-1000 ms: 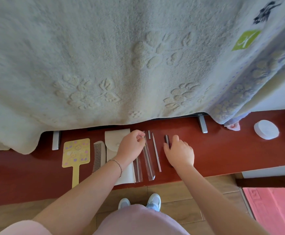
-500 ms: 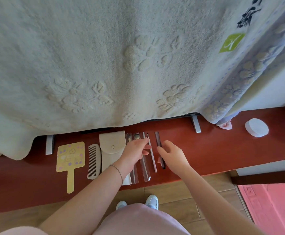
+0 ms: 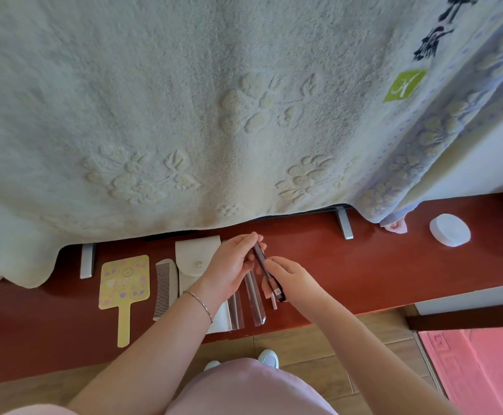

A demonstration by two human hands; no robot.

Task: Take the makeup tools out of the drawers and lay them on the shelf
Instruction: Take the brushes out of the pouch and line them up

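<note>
On the red-brown shelf (image 3: 364, 265) lie a yellow hand mirror (image 3: 124, 283), a comb (image 3: 166, 287), a beige snap pouch (image 3: 196, 259), two clear tubes (image 3: 254, 298) and a thin pink stick (image 3: 273, 301). A dark slim pencil-like tool (image 3: 266, 272) is lifted just above the shelf. My left hand (image 3: 232, 265) pinches its far end. My right hand (image 3: 292, 280) grips its near end, with the dark tip poking out below the fingers.
A large pale embossed blanket (image 3: 214, 115) hangs over the back of the shelf and hides what stands behind it; two metal feet (image 3: 344, 224) show beneath. A white round lid (image 3: 449, 230) lies on the shelf at right. A pink mat (image 3: 478, 369) covers the floor.
The dark tool lay on the shelf beside the thin stick; both hands have closed on it and lifted it off the surface. The camera has shifted slightly.
</note>
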